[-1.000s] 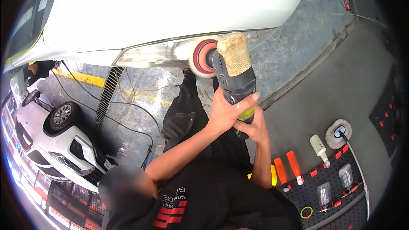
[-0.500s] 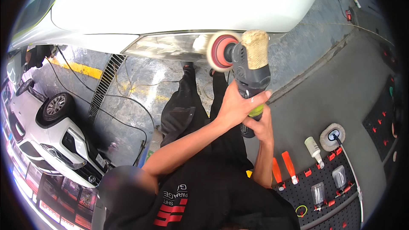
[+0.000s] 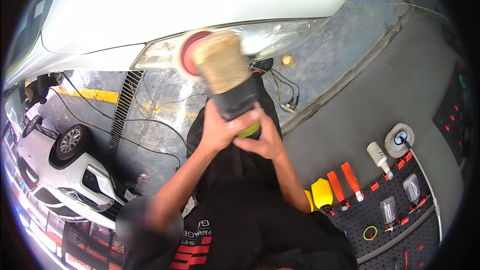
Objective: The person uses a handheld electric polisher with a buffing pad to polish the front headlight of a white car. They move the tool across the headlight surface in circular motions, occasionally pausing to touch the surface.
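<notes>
Both hands grip an electric polisher with a dark body, a yellow-green band and a worn tan cover over its head. My left hand wraps the body just behind the cover. Closed round the grip behind it is my right hand, its thumb below the green band. The round red-and-white pad, blurred by motion, is at the left part of the clear headlight of a white car; the pad's contact face is hidden from me. Above the lamp spreads the white bonnet.
A black pegboard with bottles, orange-handled tools and a round pad stands at lower right. Cables cross the floor. A drain grate runs at left, beside another white car. A yellow round object lies beneath the headlight.
The polisher and both hands have moved left along the headlight, from its right part to its left. My view has shifted too, showing more yellow bottle on the pegboard.
</notes>
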`<control>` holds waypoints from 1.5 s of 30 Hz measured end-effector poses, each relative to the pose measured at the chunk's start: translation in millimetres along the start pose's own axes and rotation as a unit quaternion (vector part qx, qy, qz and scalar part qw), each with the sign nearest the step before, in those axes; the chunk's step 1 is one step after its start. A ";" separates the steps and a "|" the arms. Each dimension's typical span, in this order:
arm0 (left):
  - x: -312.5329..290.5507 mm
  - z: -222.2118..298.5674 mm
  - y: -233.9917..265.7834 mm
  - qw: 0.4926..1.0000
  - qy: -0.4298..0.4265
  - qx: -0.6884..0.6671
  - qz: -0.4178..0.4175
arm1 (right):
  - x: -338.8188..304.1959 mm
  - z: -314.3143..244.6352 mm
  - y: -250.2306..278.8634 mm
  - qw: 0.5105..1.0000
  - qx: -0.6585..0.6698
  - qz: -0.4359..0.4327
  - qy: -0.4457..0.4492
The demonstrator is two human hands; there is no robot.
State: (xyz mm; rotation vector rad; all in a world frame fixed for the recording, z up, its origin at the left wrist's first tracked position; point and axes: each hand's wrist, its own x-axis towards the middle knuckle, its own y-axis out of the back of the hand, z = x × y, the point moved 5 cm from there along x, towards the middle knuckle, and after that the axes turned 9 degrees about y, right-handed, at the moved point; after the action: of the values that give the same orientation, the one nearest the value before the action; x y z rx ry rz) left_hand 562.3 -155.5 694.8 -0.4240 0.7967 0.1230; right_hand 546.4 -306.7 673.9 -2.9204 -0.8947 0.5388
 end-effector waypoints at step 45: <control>43.2 -28.7 -60.7 0.983 0.003 0.181 -0.026 | -35.5 79.3 -3.3 0.888 0.271 0.369 0.038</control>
State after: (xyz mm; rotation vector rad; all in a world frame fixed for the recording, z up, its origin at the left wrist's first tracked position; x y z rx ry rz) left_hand 589.4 -224.7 665.6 -0.1016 0.7937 -0.0725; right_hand 490.3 -328.3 611.1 -2.6103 0.3860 0.5646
